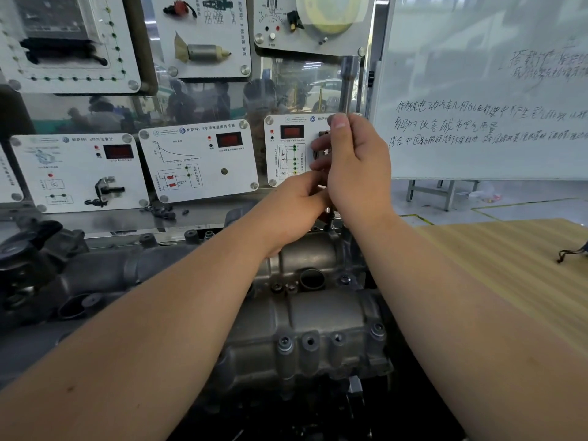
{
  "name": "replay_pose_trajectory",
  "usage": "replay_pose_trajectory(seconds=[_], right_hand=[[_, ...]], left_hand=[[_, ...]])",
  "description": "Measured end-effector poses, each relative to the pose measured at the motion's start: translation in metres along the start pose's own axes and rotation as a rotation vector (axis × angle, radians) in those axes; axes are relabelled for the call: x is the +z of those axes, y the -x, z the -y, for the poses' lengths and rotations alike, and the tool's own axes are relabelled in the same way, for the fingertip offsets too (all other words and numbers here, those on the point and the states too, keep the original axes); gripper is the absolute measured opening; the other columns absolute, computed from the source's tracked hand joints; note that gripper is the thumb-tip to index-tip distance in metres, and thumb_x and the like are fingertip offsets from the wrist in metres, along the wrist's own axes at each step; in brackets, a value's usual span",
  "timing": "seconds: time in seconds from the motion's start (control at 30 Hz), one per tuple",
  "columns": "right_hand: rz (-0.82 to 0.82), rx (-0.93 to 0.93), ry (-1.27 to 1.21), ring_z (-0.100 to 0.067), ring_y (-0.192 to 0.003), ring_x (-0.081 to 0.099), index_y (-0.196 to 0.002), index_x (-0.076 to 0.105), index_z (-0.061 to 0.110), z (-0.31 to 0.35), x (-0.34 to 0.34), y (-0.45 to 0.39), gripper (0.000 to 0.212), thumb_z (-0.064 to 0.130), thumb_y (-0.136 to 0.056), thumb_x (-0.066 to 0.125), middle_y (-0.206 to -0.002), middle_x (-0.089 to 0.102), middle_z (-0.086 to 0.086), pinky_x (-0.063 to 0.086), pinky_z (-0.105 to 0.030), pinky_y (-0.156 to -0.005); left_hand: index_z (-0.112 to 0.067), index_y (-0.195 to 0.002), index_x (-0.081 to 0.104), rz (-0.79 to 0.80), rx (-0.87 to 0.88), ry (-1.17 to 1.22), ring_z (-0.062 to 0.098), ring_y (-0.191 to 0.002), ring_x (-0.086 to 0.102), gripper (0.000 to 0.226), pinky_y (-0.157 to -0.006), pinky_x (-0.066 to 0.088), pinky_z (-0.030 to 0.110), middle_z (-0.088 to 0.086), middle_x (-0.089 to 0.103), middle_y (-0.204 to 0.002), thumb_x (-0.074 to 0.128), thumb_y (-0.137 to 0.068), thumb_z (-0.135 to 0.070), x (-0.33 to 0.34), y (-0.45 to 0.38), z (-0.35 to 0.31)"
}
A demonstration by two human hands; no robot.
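A grey cast-metal engine part [318, 316] with several bolts lies in front of me. Over its far end my right hand [356, 167] grips the shaft of an upright metal socket wrench [348, 81], thumb on top; the tool's upper end sticks out above the fist. My left hand [296, 205] is just below it, fingers curled round the lower part of the tool near a small dark bolt [329, 222] at the engine's top. The tool's tip is hidden by both hands.
Behind the engine stands a board of white sensor training panels [197, 160]. A whiteboard [486, 90] with handwriting fills the upper right. A wooden-topped table [509, 265] lies to the right with a small dark wire [569, 254] on it. Loose dark bolts [162, 211] sit on the ledge.
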State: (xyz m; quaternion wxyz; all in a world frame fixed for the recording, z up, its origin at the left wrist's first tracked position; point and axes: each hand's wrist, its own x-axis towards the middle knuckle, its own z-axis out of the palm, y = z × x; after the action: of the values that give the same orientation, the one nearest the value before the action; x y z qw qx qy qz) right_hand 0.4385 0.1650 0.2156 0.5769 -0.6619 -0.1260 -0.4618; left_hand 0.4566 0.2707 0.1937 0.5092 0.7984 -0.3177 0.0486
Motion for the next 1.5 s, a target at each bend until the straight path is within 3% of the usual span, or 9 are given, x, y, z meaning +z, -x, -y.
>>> replay_pose_trajectory(seconds=[0.27,0.4,0.53,0.67,0.97,1.13,1.3,1.43,1.5], right_hand=[[0.000,0.024,-0.040,-0.008,-0.062,0.067,-0.097,0.051,0.035,-0.0012,-0.0003,-0.0008,0.009,0.030,-0.105,0.051,-0.077,0.072,0.003,0.053,-0.029,-0.064],[0.006,-0.006,0.038,-0.005,-0.058,0.064,-0.089,0.058,0.030,-0.0004,-0.0006,-0.0006,0.021,0.031,-0.106,0.045,-0.077,0.070,0.007,0.049,-0.020,-0.059],[0.018,0.020,0.024,-0.005,-0.059,0.063,-0.087,0.061,0.028,-0.0001,0.0002,-0.0005,0.027,0.031,-0.107,0.043,-0.075,0.069,0.006,0.048,-0.018,-0.059],[0.024,0.028,-0.026,-0.005,-0.064,0.067,-0.101,0.054,0.031,-0.0003,0.0000,-0.0004,0.003,0.031,-0.104,0.054,-0.077,0.072,0.004,0.051,-0.021,-0.063],[0.009,-0.002,0.052,-0.003,-0.057,0.062,-0.087,0.059,0.033,0.0002,0.0003,-0.0007,0.026,0.029,-0.107,0.042,-0.079,0.069,0.007,0.049,-0.018,-0.059],[0.039,0.014,0.020,-0.007,-0.071,0.069,-0.108,0.062,0.017,-0.0050,0.0003,-0.0022,0.013,0.027,-0.101,0.057,-0.081,0.072,0.003,0.051,-0.017,-0.065],[0.037,-0.013,0.100,-0.006,-0.061,0.067,-0.079,0.056,0.028,-0.0061,0.0000,-0.0023,0.027,0.027,-0.105,0.048,-0.078,0.072,0.004,0.050,-0.022,-0.061],[0.031,-0.016,0.084,-0.009,-0.057,0.065,-0.079,0.051,0.029,-0.0045,0.0005,-0.0019,0.029,0.026,-0.107,0.044,-0.079,0.070,0.005,0.051,-0.030,-0.061],[0.031,-0.028,0.083,-0.010,-0.057,0.066,-0.081,0.050,0.029,-0.0042,0.0004,-0.0015,0.028,0.026,-0.107,0.043,-0.079,0.069,0.005,0.055,-0.034,-0.065]], left_hand=[[-0.020,-0.115,0.063,0.000,0.029,-0.013,0.020,-0.089,0.074,0.015,-0.067,0.047,0.025,0.004,0.075,-0.099,0.056,-0.103,-0.017,0.0002,-0.0020,0.0003],[-0.027,-0.110,0.065,0.022,0.005,-0.010,0.017,-0.095,0.072,0.015,-0.062,0.044,0.018,0.000,0.076,-0.100,0.054,-0.103,-0.020,0.0005,-0.0008,0.0002],[-0.023,-0.105,0.068,0.010,0.024,-0.012,0.026,-0.097,0.073,0.012,-0.073,0.051,0.033,0.006,0.077,-0.097,0.057,-0.102,-0.020,-0.0002,-0.0021,0.0023],[-0.015,-0.113,0.065,0.010,0.050,-0.032,0.030,-0.092,0.073,0.014,-0.092,0.057,0.055,0.012,0.075,-0.098,0.060,-0.100,-0.015,0.0003,-0.0037,0.0028],[-0.030,-0.101,0.067,0.009,0.012,0.036,0.015,-0.095,0.073,0.016,-0.055,0.044,0.007,-0.001,0.078,-0.096,0.057,-0.102,-0.018,-0.0004,0.0003,0.0000],[-0.033,-0.103,0.061,-0.024,0.046,0.005,0.014,-0.085,0.072,0.018,-0.051,0.043,0.008,0.003,0.075,-0.099,0.059,-0.100,-0.016,0.0010,-0.0023,0.0022],[-0.033,-0.100,0.064,0.006,0.044,-0.026,0.006,-0.078,0.070,0.022,-0.058,0.048,0.011,-0.004,0.075,-0.089,0.069,-0.088,-0.014,-0.0009,-0.0035,0.0046],[-0.014,-0.092,0.069,0.062,0.008,-0.141,0.013,-0.070,0.063,0.016,-0.070,0.051,0.032,0.000,0.070,-0.075,0.074,-0.081,-0.004,-0.0001,-0.0051,0.0053],[-0.012,-0.082,0.066,0.081,-0.014,-0.213,0.007,-0.060,0.054,0.011,-0.064,0.045,0.028,-0.009,0.063,-0.062,0.073,-0.082,-0.002,-0.0001,-0.0069,0.0064]])
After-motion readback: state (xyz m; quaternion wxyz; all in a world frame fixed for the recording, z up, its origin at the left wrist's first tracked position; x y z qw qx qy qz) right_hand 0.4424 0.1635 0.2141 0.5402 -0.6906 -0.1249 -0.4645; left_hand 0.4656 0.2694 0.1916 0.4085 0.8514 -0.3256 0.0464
